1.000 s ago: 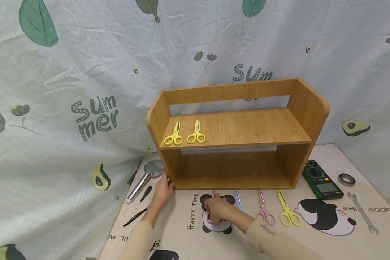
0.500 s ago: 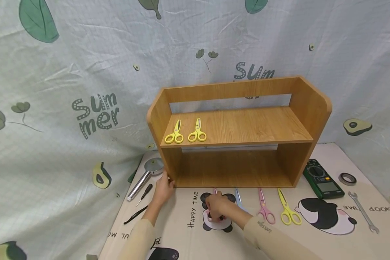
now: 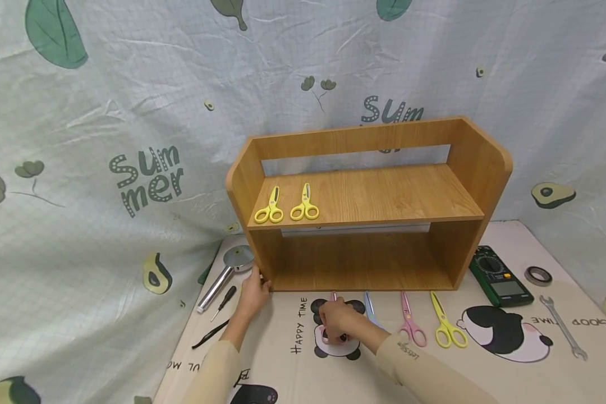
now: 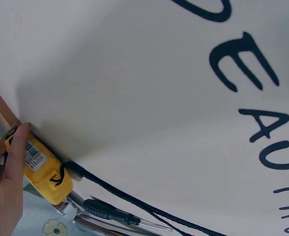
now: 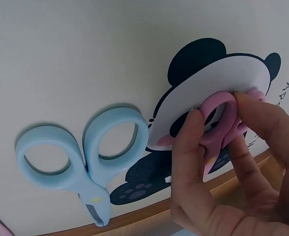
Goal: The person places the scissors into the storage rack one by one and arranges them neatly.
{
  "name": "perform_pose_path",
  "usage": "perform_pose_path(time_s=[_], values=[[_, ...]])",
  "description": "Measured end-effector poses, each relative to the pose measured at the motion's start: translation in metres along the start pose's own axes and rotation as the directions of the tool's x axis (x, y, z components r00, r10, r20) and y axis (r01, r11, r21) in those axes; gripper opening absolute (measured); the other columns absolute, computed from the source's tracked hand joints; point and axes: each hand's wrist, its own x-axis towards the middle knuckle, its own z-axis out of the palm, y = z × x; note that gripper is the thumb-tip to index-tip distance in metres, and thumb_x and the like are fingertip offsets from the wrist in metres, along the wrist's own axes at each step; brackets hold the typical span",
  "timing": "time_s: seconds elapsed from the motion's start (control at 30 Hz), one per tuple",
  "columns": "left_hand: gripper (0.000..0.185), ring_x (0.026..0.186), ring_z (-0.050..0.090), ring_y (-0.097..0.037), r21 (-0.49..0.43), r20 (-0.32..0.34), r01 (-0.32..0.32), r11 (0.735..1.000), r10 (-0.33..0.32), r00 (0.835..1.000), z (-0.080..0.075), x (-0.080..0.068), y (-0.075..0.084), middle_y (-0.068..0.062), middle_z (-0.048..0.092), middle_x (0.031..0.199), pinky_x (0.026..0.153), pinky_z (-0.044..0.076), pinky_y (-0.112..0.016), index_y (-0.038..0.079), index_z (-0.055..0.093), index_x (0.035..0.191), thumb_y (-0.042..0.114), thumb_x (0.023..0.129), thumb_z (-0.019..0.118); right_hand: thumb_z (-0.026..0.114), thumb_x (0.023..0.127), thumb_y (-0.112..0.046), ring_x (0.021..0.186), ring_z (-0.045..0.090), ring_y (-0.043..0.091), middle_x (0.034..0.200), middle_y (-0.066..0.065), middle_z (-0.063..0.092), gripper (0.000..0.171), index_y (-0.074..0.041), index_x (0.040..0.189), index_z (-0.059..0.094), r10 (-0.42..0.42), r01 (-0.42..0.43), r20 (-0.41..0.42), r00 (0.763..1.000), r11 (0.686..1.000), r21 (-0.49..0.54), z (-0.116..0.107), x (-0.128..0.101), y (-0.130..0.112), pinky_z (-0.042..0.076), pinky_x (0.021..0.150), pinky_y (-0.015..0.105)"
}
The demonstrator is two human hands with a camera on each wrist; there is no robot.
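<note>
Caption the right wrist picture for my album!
Right hand pinches pink scissors over a printed panda, near blue scissors.

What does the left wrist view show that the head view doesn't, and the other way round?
Only left wrist: the yellow case under the left hand, with its barcode label.

Only head: the right hand, two yellow scissors on the upper shelf, the meter, tape roll and wrench.

Both: the left hand, the screwdriver and the black strap.

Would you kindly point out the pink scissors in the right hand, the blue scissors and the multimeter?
Pink scissors (image 5: pixel 213 142): right wrist view, handle base.
Blue scissors (image 5: pixel 92 183): right wrist view, handle junction.
Multimeter (image 3: pixel 500 276): head view, front panel.
</note>
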Motion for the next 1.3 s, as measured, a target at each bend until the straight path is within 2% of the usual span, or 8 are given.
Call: perform_pose_path(time_s=[0.27, 0.53, 0.8, 1.0, 1.3], values=[[0.045, 0.112, 0.069, -0.05, 0.004, -0.007, -0.002, 1.0, 0.002, 1.0, -0.001, 0.0, -0.001, -0.038, 0.063, 0.128, 0.091, 0.063, -0.051, -0.01, 0.043, 0.135, -0.012, 0.094, 0.06, 0.086, 0.065, 0.008, 0.084, 0.052, 0.032, 0.098, 0.017, 0.053, 0.037, -0.013, 0.071, 0.057, -0.01, 0.01, -0.014, 1.0, 1.0, -0.01, 0.0, -0.002, 0.0, 0.055, 0.048, 0.031], [0.048, 0.111, 0.07, -0.049, 0.002, -0.004, 0.006, 1.0, -0.006, 1.0, 0.0, -0.002, 0.0, -0.038, 0.062, 0.129, 0.091, 0.062, -0.052, -0.009, 0.042, 0.138, -0.012, 0.094, 0.06, 0.085, 0.064, 0.009, 0.081, 0.052, 0.031, 0.097, 0.017, 0.054, 0.037, -0.013, 0.069, 0.056, -0.042, 0.041, -0.029, 0.999, 0.999, -0.023, 0.002, -0.005, 0.002, 0.05, 0.046, 0.029], [0.047, 0.111, 0.07, -0.049, 0.006, 0.003, -0.001, 1.0, 0.001, 1.0, -0.001, -0.001, 0.002, -0.038, 0.062, 0.129, 0.091, 0.062, -0.052, -0.009, 0.042, 0.138, -0.012, 0.094, 0.059, 0.086, 0.065, 0.004, 0.078, 0.052, 0.028, 0.094, 0.014, 0.053, 0.036, -0.015, 0.07, 0.056, -0.034, 0.034, 0.004, 0.999, 0.996, -0.078, -0.002, -0.004, 0.001, 0.047, 0.047, 0.028], [0.05, 0.113, 0.069, -0.05, 0.005, 0.012, 0.003, 1.0, -0.003, 1.0, -0.001, 0.0, 0.003, -0.039, 0.061, 0.132, 0.091, 0.063, -0.051, -0.01, 0.04, 0.14, -0.012, 0.095, 0.059, 0.084, 0.067, 0.003, 0.076, 0.052, 0.027, 0.094, 0.014, 0.053, 0.034, -0.015, 0.067, 0.055, -0.081, 0.081, 0.001, 0.997, 0.995, -0.057, -0.007, -0.011, -0.001, 0.044, 0.042, 0.025], [0.045, 0.111, 0.07, -0.049, 0.003, 0.006, 0.021, 1.0, -0.021, 1.0, -0.001, 0.0, 0.003, -0.038, 0.063, 0.129, 0.089, 0.063, -0.051, -0.009, 0.043, 0.136, -0.011, 0.094, 0.06, 0.075, 0.065, 0.013, 0.072, 0.053, 0.028, 0.1, 0.015, 0.051, 0.037, -0.015, 0.072, 0.053, -0.148, 0.148, 0.027, 0.989, 0.989, 0.022, -0.024, -0.029, -0.011, 0.045, 0.041, 0.023]])
